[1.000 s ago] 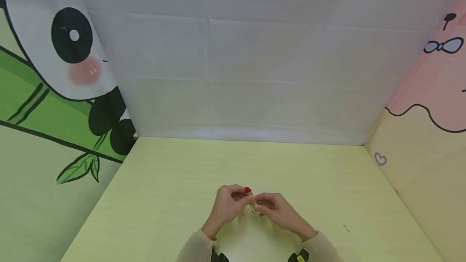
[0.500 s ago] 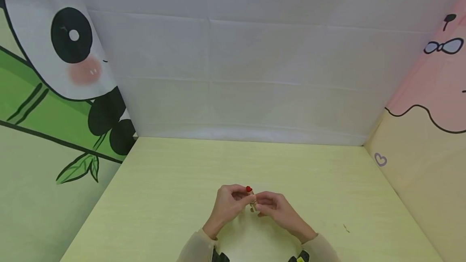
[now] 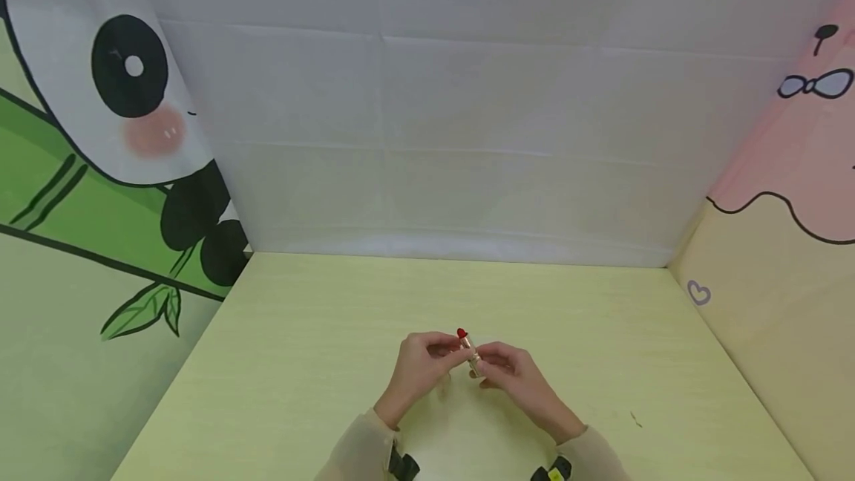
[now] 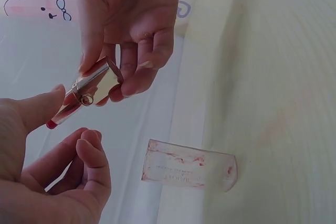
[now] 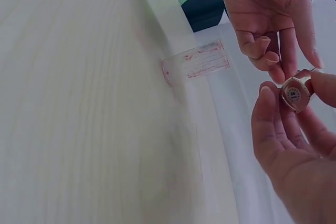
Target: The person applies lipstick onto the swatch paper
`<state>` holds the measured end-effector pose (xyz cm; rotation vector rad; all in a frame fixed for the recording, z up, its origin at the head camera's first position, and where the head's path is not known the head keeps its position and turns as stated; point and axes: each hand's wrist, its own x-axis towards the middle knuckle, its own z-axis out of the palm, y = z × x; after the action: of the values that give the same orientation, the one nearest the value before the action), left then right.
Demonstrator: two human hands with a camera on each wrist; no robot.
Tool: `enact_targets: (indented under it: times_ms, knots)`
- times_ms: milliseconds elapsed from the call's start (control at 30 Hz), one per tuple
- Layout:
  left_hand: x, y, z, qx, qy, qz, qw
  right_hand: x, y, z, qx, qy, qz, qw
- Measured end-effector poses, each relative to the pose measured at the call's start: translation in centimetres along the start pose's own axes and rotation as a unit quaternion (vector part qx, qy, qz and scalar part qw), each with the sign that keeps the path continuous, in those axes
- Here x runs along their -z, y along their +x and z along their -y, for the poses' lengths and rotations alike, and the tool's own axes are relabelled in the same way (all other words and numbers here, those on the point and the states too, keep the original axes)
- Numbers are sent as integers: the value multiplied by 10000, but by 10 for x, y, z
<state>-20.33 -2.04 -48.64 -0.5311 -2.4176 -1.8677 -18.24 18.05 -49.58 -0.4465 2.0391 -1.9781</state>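
A lipstick (image 3: pixel 470 352) with a red tip and a shiny gold case leans between both hands, above the table. My left hand (image 3: pixel 425 364) pinches its upper part, the thumb lying across the case just below the red tip. The lower end sits in the fingers of my right hand (image 3: pixel 519 375); in the right wrist view the base (image 5: pixel 295 96) shows a round label. A clear cap (image 4: pixel 189 165) with red smears stands on the table below the hands, touched by neither.
The pale yellow table (image 3: pixel 320 332) runs back to a white cloth wall (image 3: pixel 427 132). Printed side walls stand left and right. A tiny thin scrap (image 3: pixel 635 419) lies on the table to the right.
Both hands have shifted slightly up and to the right with the lipstick. More of the gold case shows above the left thumb, and the red tip sits higher.
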Motion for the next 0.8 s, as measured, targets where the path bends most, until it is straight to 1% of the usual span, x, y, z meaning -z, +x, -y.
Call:
enact_targets:
  times_ms: [67, 233, 333, 433, 533, 633, 800]
  knots:
    - [1, 1, 1, 67, 87, 41, 9999, 2, 1, 1, -18, -35, -135, 9999]
    - [4, 3, 3, 118, 271, 161, 9994, 6, 3, 5, -144, -180, -518, 9984]
    - [5, 5, 4, 167, 353, 197, 9990, 8, 4, 6, -213, -333, -725, 9966]
    - [6, 8, 4, 282, 407, 291, 9984, 12, 3, 6, -236, -510, -904, 9943]
    - [8, 14, 5, 307, 518, 440, 9972, 15, 3, 6, -243, -675, -1063, 9917]
    - [12, 22, 9, 247, 771, 625, 9948, 17, 4, 6, -305, -737, -1202, 9895]
    - [20, 35, 19, 270, 1151, 919, 9887, 21, 6, 9, -435, -678, -1219, 9893]
